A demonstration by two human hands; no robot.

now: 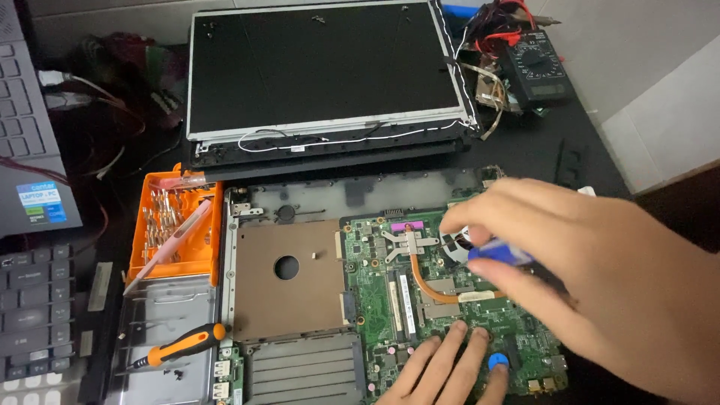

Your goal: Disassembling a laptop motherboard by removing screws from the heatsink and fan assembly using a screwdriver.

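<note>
Right hand (592,262) pinches a small blue tool (499,253) over the green motherboard (390,300); left hand (450,367) rests fingers flat on it. Laptop base (289,277) looks already opened, board and copper heatpipe (427,285) still mounted

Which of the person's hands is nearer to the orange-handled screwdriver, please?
Left. The left hand rests on the green board's lower edge, right of the orange-handled screwdriver; the right hand hovers farther right, holding a blue object.
</note>
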